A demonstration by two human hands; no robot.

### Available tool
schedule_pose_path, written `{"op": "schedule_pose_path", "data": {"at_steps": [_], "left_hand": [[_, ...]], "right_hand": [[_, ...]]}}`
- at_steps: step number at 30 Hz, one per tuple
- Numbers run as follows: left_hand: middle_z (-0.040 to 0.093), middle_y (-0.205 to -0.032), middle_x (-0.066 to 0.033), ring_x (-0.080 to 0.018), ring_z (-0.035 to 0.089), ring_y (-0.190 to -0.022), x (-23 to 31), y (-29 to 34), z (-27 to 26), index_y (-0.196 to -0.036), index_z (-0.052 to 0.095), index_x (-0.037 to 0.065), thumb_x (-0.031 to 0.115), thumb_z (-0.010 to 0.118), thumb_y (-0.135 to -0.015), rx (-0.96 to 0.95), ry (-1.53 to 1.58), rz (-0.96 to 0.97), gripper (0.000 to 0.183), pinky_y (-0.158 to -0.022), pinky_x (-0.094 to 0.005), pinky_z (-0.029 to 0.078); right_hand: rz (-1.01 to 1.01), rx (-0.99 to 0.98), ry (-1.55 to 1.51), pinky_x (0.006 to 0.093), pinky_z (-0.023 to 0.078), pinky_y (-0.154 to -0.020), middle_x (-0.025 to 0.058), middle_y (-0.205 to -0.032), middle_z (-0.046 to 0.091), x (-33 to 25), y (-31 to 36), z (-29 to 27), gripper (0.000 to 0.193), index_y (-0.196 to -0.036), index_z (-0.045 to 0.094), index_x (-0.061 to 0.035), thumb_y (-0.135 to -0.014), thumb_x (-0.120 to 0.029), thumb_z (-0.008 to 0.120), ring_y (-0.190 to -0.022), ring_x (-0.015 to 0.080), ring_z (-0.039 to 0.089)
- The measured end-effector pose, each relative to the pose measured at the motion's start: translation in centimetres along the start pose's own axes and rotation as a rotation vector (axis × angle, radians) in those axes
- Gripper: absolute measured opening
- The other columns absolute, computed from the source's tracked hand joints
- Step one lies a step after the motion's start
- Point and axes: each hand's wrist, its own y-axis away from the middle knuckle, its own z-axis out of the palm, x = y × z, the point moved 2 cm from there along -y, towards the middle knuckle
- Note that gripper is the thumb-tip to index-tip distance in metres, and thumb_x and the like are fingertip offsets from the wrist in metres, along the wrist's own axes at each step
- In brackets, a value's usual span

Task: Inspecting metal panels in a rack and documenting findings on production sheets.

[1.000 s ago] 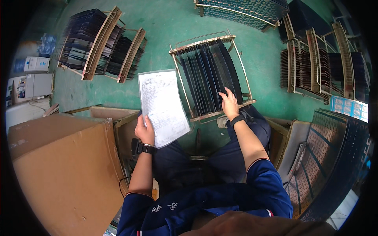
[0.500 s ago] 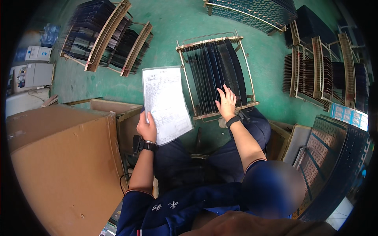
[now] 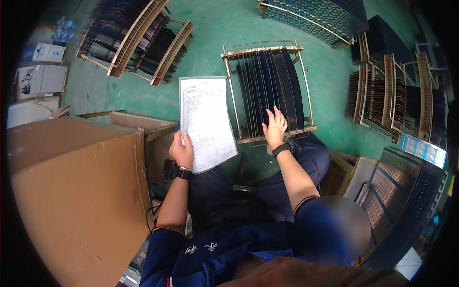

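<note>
Two hands, both busy, above a green floor (image 3: 224, 28) that carries everything around me. Largest is the brown carton (image 3: 71, 191) at my left side, standing on the floor by my left knee, its open flap just beyond. Racks of dark panels come next: one pair (image 3: 138, 43) toward the floor's far left, another (image 3: 315, 14) at the far edge, and more (image 3: 397, 95) along the right. Straight ahead of my knees stands the rack (image 3: 267, 91) I am working at, a metal frame with dark panels (image 3: 282, 81) set on edge side by side. My right hand (image 3: 275, 129) lies flat on the near ends of those panels, fingers spread and loose, grasping nothing. My left hand (image 3: 181, 150) is clenched on the lower left corner of a printed sheet (image 3: 205, 119) in a clear sleeve, holding it up between the carton and the rack, just left of the frame's near rail. Each wrist wears a dark watch; the left one (image 3: 181, 173) shows plainly.
</note>
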Motion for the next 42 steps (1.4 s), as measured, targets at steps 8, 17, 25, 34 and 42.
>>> {"op": "schedule_pose_path", "data": {"at_steps": [8,17,25,34,42], "left_hand": [[0.062,-0.073,-0.0173,-0.0294,0.062,-0.066,-0.6,-0.1,0.0,-0.091,0.059,0.002,0.017,0.053,-0.087,0.007,-0.013,0.006,0.016,-0.059,-0.0361,0.046],[0.062,-0.073,-0.0163,-0.0296,0.062,-0.065,-1.0,0.0,0.1,-0.090,0.060,0.004,0.017,0.053,-0.088,0.023,0.001,0.024,0.016,-0.058,-0.0361,0.046],[0.062,-0.074,-0.0162,-0.0315,0.062,-0.067,-0.9,0.0,-0.1,-0.091,0.059,0.005,0.018,0.053,-0.087,0.029,0.008,0.011,0.015,-0.059,-0.0374,0.047],[0.060,-0.073,-0.0173,-0.0325,0.059,-0.066,-2.3,-0.3,-0.1,-0.089,0.057,0.003,0.018,0.049,-0.089,-0.005,0.260,-0.127,0.017,-0.059,-0.0379,0.045],[0.060,-0.072,-0.0098,-0.0126,0.054,-0.067,-3.3,-0.2,0.3,-0.088,0.054,0.000,0.016,0.046,-0.092,0.000,0.362,-0.154,0.018,-0.062,-0.0295,0.045]], "right_hand": [[-0.143,-0.058,-0.050,0.0496,0.025,-0.100,0.0055,-0.138,0.030,-2.7,0.4,0.2,0.060,-0.124,0.046,-0.0195,-0.068,-0.013,0.069,-0.124,0.0278,0.032],[-0.112,-0.085,-0.008,0.0488,0.024,-0.100,0.0071,-0.138,0.030,-2.8,0.7,0.6,0.058,-0.123,0.047,-0.0213,-0.070,-0.008,0.066,-0.124,0.0294,0.031],[-0.119,-0.114,0.015,0.0460,0.028,-0.098,0.0070,-0.136,0.032,-2.8,0.9,0.8,0.057,-0.122,0.048,-0.0206,-0.070,-0.006,0.065,-0.122,0.0279,0.032],[-0.185,-0.143,-0.042,0.0453,0.029,-0.097,0.0082,-0.135,0.034,-3.7,1.5,0.2,0.052,-0.121,0.048,-0.0162,-0.072,-0.006,0.063,-0.121,0.0283,0.034],[-0.271,-0.199,-0.067,0.0439,0.029,-0.098,0.0093,-0.134,0.036,-4.9,2.6,0.5,0.047,-0.118,0.053,-0.0177,-0.073,-0.006,0.062,-0.121,0.0281,0.035]]}}
